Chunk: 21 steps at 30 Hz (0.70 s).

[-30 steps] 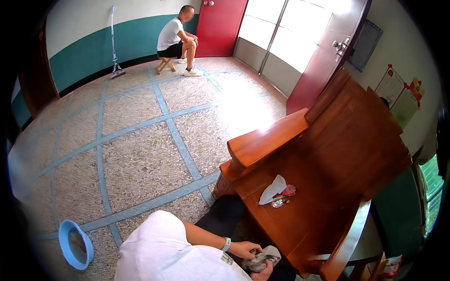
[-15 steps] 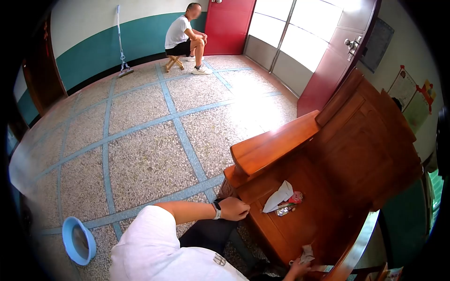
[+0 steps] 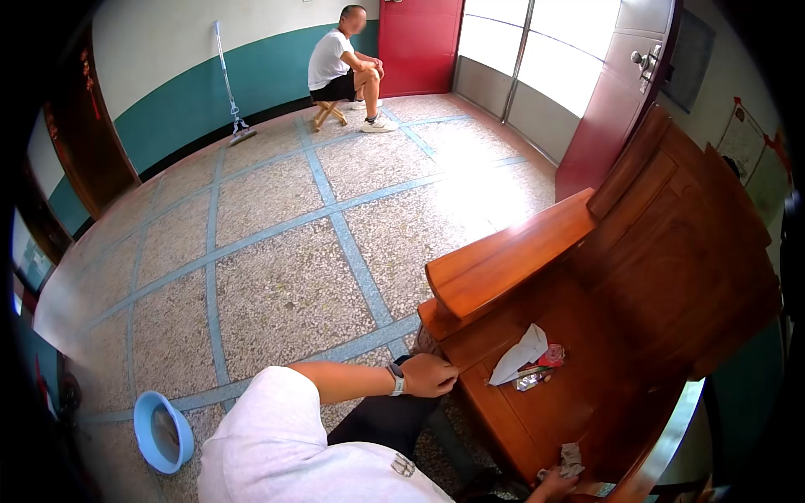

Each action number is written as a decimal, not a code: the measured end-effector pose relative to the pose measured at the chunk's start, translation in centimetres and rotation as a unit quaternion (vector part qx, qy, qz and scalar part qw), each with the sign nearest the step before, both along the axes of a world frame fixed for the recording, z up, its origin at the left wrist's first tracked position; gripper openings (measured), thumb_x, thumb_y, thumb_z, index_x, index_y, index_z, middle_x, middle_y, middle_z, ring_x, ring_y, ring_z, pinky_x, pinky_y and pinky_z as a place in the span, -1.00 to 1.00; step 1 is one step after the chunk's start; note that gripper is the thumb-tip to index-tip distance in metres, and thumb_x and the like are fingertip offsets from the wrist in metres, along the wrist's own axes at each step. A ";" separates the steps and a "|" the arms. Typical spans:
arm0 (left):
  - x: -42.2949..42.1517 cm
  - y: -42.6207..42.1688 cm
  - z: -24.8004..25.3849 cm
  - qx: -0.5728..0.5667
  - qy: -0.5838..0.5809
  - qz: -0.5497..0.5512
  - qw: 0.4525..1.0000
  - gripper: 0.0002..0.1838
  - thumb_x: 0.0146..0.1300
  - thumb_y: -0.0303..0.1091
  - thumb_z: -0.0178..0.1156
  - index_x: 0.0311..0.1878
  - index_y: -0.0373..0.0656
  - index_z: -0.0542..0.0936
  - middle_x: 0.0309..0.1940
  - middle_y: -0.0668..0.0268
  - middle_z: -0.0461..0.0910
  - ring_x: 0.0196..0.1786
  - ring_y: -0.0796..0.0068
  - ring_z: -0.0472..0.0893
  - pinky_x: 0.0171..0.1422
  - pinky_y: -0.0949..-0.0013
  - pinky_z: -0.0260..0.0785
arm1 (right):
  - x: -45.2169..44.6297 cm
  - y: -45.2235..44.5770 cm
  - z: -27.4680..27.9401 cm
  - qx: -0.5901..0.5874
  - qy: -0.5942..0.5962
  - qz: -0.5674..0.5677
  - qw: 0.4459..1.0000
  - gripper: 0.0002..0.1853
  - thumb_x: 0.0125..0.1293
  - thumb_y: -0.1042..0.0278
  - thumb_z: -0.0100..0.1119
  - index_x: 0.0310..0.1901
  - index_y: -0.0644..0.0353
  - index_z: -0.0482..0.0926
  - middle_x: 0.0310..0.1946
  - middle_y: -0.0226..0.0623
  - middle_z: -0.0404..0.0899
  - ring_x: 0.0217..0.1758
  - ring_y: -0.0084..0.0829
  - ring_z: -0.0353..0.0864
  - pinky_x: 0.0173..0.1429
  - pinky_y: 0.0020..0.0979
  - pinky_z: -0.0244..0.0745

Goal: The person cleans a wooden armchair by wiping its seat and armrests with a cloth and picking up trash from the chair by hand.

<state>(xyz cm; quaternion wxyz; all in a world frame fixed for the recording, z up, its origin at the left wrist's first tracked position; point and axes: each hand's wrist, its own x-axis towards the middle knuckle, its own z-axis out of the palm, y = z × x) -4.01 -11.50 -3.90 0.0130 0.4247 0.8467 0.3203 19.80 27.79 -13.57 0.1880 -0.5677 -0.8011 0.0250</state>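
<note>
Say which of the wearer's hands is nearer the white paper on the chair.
Left hand: at the edge of the seat, close to the white paper; the right hand, with the cloth, is farther off.

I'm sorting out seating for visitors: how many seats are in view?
2. The wooden armchair is at the right, beside the left hand; the small wooden stool is near the far wall, under the seated person. More may be hidden at the dark edges.

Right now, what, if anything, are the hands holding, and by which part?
The right hand holds the cloth by its near, bunched end; the exact finger grip is too small to tell. Nothing shows in the left hand, by the chair.
</note>
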 end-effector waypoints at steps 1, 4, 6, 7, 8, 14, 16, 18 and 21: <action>0.0 0.0 0.1 0.000 0.000 0.001 1.000 -0.88 0.12 -0.33 0.08 -0.44 -0.16 0.50 -0.56 0.20 0.52 -0.43 0.17 0.53 -0.33 0.18 0.38 | 0.7 1.6 -2.6 0.076 -0.043 0.010 0.996 -0.56 0.02 0.16 0.24 -0.05 0.15 0.49 -0.26 -0.03 0.62 -0.35 -0.26 0.63 -0.34 -0.26 0.53; 0.3 0.2 0.2 -0.007 -0.002 0.004 1.000 -0.88 0.12 -0.34 0.08 -0.44 -0.16 0.50 -0.56 0.20 0.52 -0.43 0.17 0.53 -0.32 0.18 0.38 | -0.7 0.6 0.0 0.003 0.001 -0.050 0.999 -0.49 0.01 0.17 0.22 0.02 0.18 0.45 -0.19 -0.04 0.54 -0.25 -0.18 0.58 -0.25 -0.18 0.51; 0.3 0.2 -0.2 -0.001 0.012 0.006 1.000 -0.88 0.12 -0.34 0.08 -0.45 -0.16 0.49 -0.57 0.20 0.52 -0.44 0.17 0.53 -0.34 0.18 0.38 | -1.5 -0.3 2.0 -0.145 0.088 -0.117 0.978 -0.44 -0.02 0.20 0.21 0.06 0.23 0.41 -0.11 -0.06 0.45 -0.14 -0.09 0.55 -0.17 -0.14 0.47; 0.3 0.3 -0.3 -0.001 0.012 0.005 1.000 -0.88 0.12 -0.34 0.08 -0.45 -0.16 0.49 -0.57 0.20 0.52 -0.44 0.17 0.53 -0.34 0.18 0.38 | -1.4 -0.3 2.1 -0.135 0.086 -0.104 0.982 -0.42 -0.04 0.18 0.21 0.06 0.23 0.41 -0.10 -0.08 0.47 -0.14 -0.10 0.55 -0.16 -0.14 0.46; 0.3 0.3 -0.4 -0.006 0.015 0.007 1.000 -0.88 0.13 -0.34 0.09 -0.44 -0.16 0.50 -0.56 0.20 0.52 -0.44 0.18 0.53 -0.33 0.19 0.38 | -1.2 -0.3 2.0 -0.124 0.084 -0.091 0.985 -0.41 -0.05 0.15 0.21 0.06 0.22 0.42 -0.10 -0.10 0.49 -0.14 -0.10 0.55 -0.15 -0.14 0.46; 0.4 0.5 -0.7 -0.015 0.029 0.008 0.999 -0.88 0.14 -0.33 0.09 -0.43 -0.16 0.51 -0.55 0.20 0.52 -0.43 0.19 0.53 -0.32 0.21 0.39 | -0.1 1.5 -0.5 -0.133 0.140 -0.078 0.978 -0.41 -0.08 0.13 0.21 0.02 0.24 0.45 -0.09 -0.08 0.50 -0.11 -0.03 0.52 -0.11 -0.16 0.42; 0.5 0.6 -0.6 -0.016 0.031 0.007 0.999 -0.88 0.14 -0.33 0.09 -0.43 -0.16 0.51 -0.55 0.20 0.52 -0.43 0.18 0.53 -0.32 0.21 0.39 | -0.1 1.5 -0.6 -0.116 0.135 -0.080 0.981 -0.42 -0.09 0.13 0.21 0.01 0.24 0.46 -0.08 -0.06 0.49 -0.10 -0.04 0.51 -0.10 -0.16 0.41; 0.6 0.7 -0.6 -0.010 0.043 0.009 0.999 -0.88 0.14 -0.34 0.10 -0.43 -0.16 0.51 -0.56 0.20 0.52 -0.44 0.19 0.52 -0.33 0.22 0.39 | 0.0 1.7 -1.1 -0.099 0.129 -0.083 0.983 -0.42 -0.09 0.13 0.21 0.00 0.24 0.46 -0.08 -0.05 0.48 -0.09 -0.04 0.50 -0.10 -0.15 0.40; 0.7 0.8 -0.1 -0.005 0.023 0.011 1.000 -0.88 0.10 -0.35 0.09 -0.47 -0.18 0.48 -0.58 0.18 0.51 -0.45 0.15 0.53 -0.35 0.17 0.37 | 0.2 1.9 -1.1 -0.060 0.111 -0.064 0.990 -0.43 -0.09 0.13 0.21 0.00 0.23 0.47 -0.10 -0.03 0.47 -0.09 -0.05 0.49 -0.10 -0.16 0.40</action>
